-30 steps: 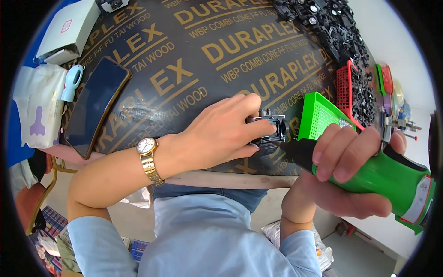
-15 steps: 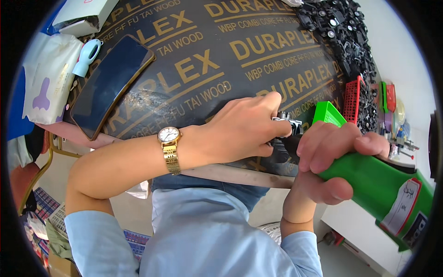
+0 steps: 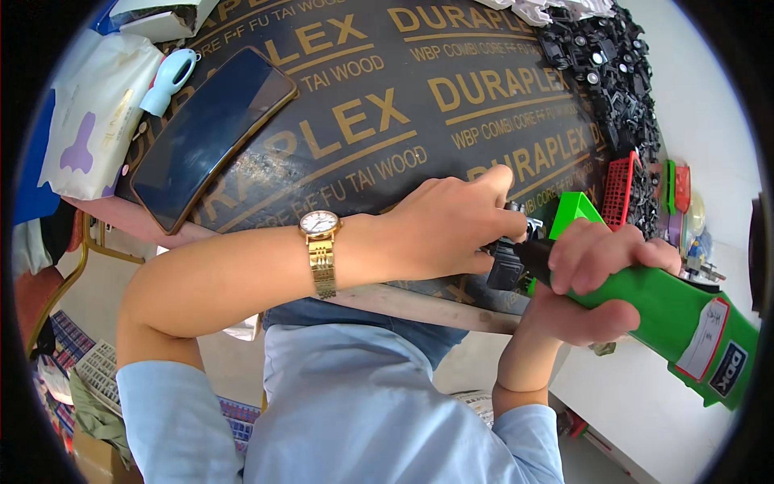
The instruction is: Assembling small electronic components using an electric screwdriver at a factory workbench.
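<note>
My left hand (image 3: 443,226), with a gold watch (image 3: 320,228) on its wrist, pinches a small black plastic toy-car chassis (image 3: 505,268) over the front right of the dark tabletop. Bright metal shows on the chassis beside my fingertips. Around the body of a green electric screwdriver (image 3: 685,319) the fingers of my right hand (image 3: 592,278) are wrapped. The screwdriver lies nearly level, its black nose (image 3: 534,260) pointing left and meeting the chassis. Its bit is hidden there. Just behind my right hand stands a bright green plastic bin (image 3: 571,208).
A red basket (image 3: 618,194) stands right of the green bin. Several black chassis (image 3: 601,77) are heaped at the far right, near white parts (image 3: 548,10). On the left lie a phone (image 3: 214,137), a light blue handheld item (image 3: 169,83) and a white soft pack (image 3: 101,121).
The view has shifted slightly, so table things appear further right. The screwdriver has tilted nearer to level, its rear end higher. Both hands keep their holds.
</note>
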`<state>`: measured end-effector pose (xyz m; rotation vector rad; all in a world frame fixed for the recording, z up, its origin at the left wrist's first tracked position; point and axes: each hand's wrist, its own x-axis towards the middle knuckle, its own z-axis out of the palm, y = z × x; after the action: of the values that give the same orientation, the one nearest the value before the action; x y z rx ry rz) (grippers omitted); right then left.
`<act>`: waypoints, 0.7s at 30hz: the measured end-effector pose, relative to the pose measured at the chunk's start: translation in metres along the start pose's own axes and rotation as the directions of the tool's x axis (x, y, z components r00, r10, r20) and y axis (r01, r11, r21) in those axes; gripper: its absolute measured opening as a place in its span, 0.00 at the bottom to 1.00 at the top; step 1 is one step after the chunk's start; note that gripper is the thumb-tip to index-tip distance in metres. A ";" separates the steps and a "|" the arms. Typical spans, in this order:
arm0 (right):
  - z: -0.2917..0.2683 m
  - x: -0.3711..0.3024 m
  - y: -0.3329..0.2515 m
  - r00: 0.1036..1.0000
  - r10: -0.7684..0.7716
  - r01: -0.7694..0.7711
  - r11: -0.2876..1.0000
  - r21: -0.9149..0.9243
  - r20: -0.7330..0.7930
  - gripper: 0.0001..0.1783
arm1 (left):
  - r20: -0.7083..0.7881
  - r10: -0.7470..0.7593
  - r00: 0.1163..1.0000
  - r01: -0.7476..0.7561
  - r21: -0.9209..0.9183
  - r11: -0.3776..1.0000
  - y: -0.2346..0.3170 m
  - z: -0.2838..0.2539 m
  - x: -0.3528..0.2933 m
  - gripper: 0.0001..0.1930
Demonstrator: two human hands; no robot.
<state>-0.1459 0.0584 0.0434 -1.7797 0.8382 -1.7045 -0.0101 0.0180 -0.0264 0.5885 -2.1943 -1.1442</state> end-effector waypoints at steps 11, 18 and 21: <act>-0.020 0.006 -0.009 0.976 0.068 -0.123 0.957 0.262 0.209 0.41 | 0.016 0.060 0.998 -0.061 0.076 0.995 0.003 0.000 0.002 0.19; -0.038 0.011 -0.034 0.960 -0.182 0.127 0.961 0.247 0.213 0.41 | 0.003 0.169 0.986 -0.167 0.159 0.973 0.003 0.000 0.002 0.22; -0.072 0.003 -0.059 0.973 -0.187 0.178 0.981 0.077 0.132 0.42 | -0.037 0.284 0.958 -0.276 0.140 0.951 -0.003 -0.004 0.005 0.21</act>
<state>-0.2136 0.0980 0.0938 -1.9562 0.5682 -1.6769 -0.0102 0.0112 -0.0254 0.3435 -2.2310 -0.8283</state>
